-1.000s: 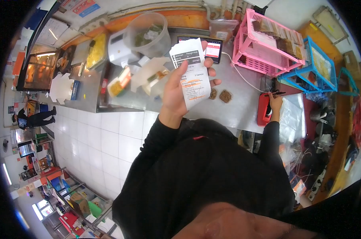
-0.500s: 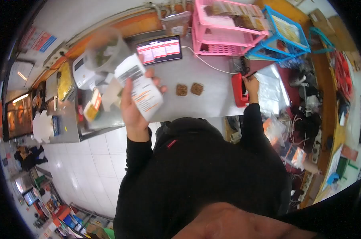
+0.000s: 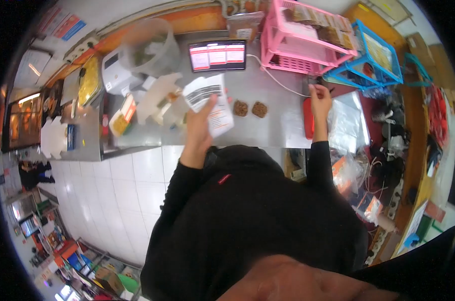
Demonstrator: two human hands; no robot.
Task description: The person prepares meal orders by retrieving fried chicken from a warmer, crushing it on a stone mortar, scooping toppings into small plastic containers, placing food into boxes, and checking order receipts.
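Note:
My left hand [image 3: 200, 131] grips printed paper slips [image 3: 217, 108] with the thumb on top, over the steel counter. To their right, two small dark brown blocks [image 3: 250, 109] lie side by side on the metal. My right hand [image 3: 321, 104] is above a red device [image 3: 308, 119] that looks like a tape dispenser, partly covered by the hand. Its fingers are pinched together, and whatever is between them is too small to make out. Beside that hand lies a stack of silvery plastic bags [image 3: 349, 118].
A tablet [image 3: 218, 55] with a lit screen stands at the back of the counter [image 3: 282, 133]. Pink [image 3: 307, 59] and blue racks [image 3: 370, 75] stand at back right. Leftward are a clear tub [image 3: 149, 47], a white printer [image 3: 118, 72] and an open box [image 3: 157, 95].
My right hand has risen off the red device, fingers pinched. My left hand has turned the slips more upright and brought them nearer the brown blocks. The camera view has shifted slightly.

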